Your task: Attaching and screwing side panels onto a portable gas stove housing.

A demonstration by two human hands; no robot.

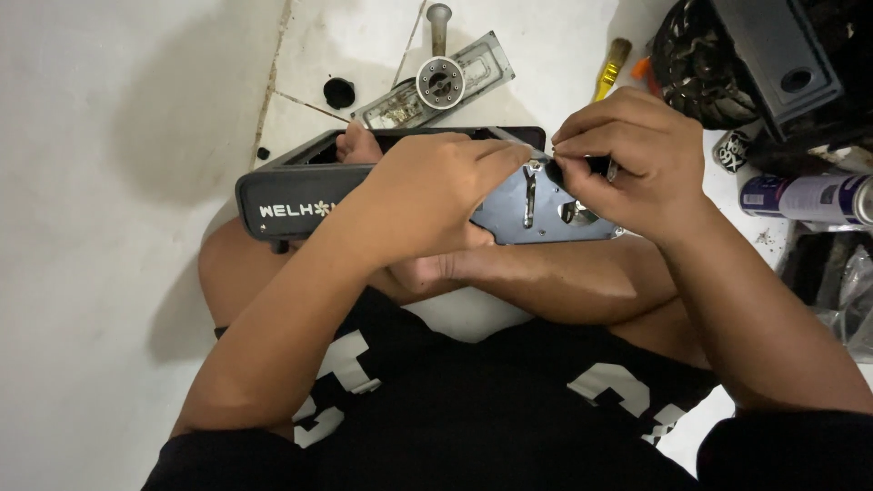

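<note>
While sitting cross-legged on a pale tiled floor [109, 273], a person is working on the underside of a small black portable gas stove [291, 195] that is resting across their lap, with a bare foot poking up behind it. The left hand [427, 195] is lying over the middle of the stove, its fingers [505, 156] pinching a thin metal rod or tool tip at a bracket on the grey metal plate [523, 214]. The right hand [627, 159] is meeting it from the other side, fingers clenched around a small dark-handled tool [596, 165], probably a screwdriver, though most of it is hidden. Judging by the pose, a small fastener on the plate is being loosened or tightened; the next move seems to call for keeping the tip seated and the stove braced. Beyond the stove, a removed burner head [440, 82] is lying on a metal panel, with a yellow-handled brush [611, 68] and a spray can [800, 198] nearby.
</note>
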